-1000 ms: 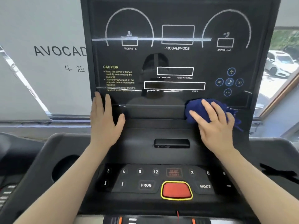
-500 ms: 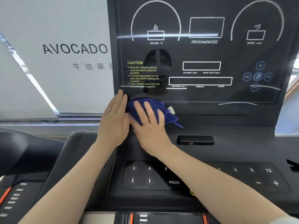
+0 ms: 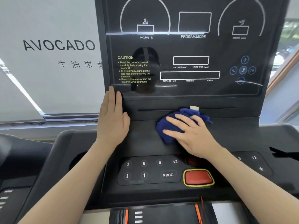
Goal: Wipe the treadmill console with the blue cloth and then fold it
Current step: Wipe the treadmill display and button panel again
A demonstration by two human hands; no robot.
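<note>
The black treadmill console (image 3: 191, 50) fills the upper middle of the head view, with white dials and a yellow caution text. A bunched blue cloth (image 3: 168, 128) with a small white tag lies on the ledge below the screen. My right hand (image 3: 192, 135) presses flat on the cloth with its fingers spread and straight. My left hand (image 3: 113, 120) rests flat against the console's lower left edge, fingers straight and holding nothing.
Below the ledge lies the button panel with number keys, a PROG key (image 3: 168, 175) and a red stop button (image 3: 198, 177). A cup recess (image 3: 77, 160) sits at the left. A white wall sign reading AVOCADO (image 3: 59, 45) stands behind, and a window at the right.
My right hand has slid the cloth from beside my left hand rightward and down onto the ledge's middle. My left hand has stayed at the console's left edge.
</note>
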